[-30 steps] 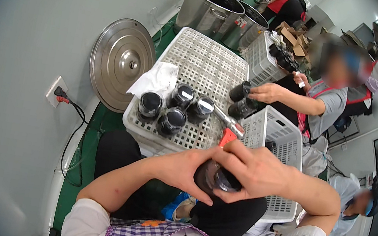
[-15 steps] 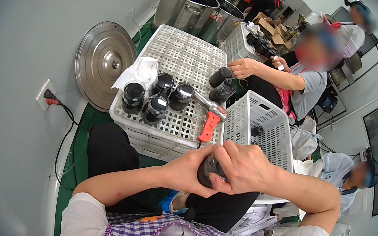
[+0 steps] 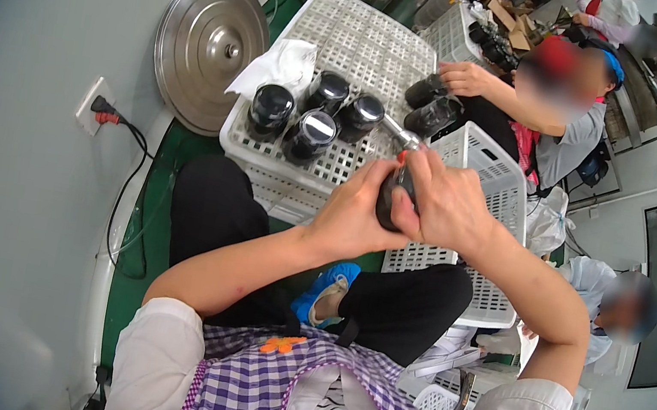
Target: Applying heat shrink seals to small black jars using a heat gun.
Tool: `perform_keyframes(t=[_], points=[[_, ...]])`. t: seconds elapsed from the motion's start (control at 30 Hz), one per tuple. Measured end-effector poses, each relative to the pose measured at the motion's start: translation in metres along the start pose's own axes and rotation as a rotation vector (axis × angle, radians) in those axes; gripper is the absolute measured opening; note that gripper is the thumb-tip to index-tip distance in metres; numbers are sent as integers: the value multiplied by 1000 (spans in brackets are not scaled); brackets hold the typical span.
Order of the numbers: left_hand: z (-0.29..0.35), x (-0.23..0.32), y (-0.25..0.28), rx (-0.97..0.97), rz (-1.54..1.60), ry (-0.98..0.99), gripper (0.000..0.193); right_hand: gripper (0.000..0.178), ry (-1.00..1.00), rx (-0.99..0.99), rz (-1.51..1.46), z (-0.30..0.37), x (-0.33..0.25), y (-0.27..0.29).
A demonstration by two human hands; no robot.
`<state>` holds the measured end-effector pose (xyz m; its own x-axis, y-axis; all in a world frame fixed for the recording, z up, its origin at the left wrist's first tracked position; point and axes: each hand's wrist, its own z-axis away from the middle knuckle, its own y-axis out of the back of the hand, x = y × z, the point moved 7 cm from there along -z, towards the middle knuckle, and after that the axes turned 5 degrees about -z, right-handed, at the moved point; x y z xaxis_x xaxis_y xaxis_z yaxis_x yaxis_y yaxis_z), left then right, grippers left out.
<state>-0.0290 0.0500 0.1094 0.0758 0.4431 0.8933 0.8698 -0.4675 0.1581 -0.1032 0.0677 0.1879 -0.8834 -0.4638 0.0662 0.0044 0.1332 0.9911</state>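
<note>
A dark jar (image 3: 395, 203) is held between my two hands above the front right corner of an upturned white crate (image 3: 350, 22). My left hand (image 3: 349, 213) wraps around its left side. Over its top and right side, my right hand (image 3: 448, 206) is closed, with the thumb pressed on the jar. Fingers cover much of it. On the crate stand several black-lidded jars (image 3: 309, 137) beside a crumpled white sheet (image 3: 281, 71). Just beyond my hands lies a heat gun, its metal barrel (image 3: 401, 134) showing and its orange-red handle mostly hidden.
A co-worker's hand (image 3: 464, 78) is at a wrapped dark jar (image 3: 427, 91), with another wrapped jar (image 3: 434, 117) alongside. An open white basket (image 3: 493, 259) stands to my right. A round metal lid (image 3: 208, 54) leans against the left wall, above a plugged-in black cable (image 3: 117, 196).
The view has tilted downward, so the crate and jars sit higher in it. My hands, still around the jar, now cover the heat gun's handle. The co-worker's head has moved.
</note>
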Motion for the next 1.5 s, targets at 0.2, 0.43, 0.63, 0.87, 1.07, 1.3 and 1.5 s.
perform_keyframes(t=[0.2,0.43,0.63,0.87,1.07,1.3,1.5], points=[[0,-19,0,-94,20,83,77,58,-62,-8,-97,0,3,-8],[-2,-5,-9,-407,279,149,91,88,91,-95,-167,11,-9,39],[4,3,-15,-546,218,22,80,61,292,-184,-131,15,-20,20],[12,-4,-23,-511,249,26,70,43,254,-48,-104,26,-22,7],[14,-20,-30,-405,275,152,74,41,169,-17,-16,27,-11,-12],[16,-37,-22,-186,29,81,73,38,93,15,-49,22,3,-37],[13,-66,-14,-106,-86,187,76,38,102,96,-69,2,19,-73]])
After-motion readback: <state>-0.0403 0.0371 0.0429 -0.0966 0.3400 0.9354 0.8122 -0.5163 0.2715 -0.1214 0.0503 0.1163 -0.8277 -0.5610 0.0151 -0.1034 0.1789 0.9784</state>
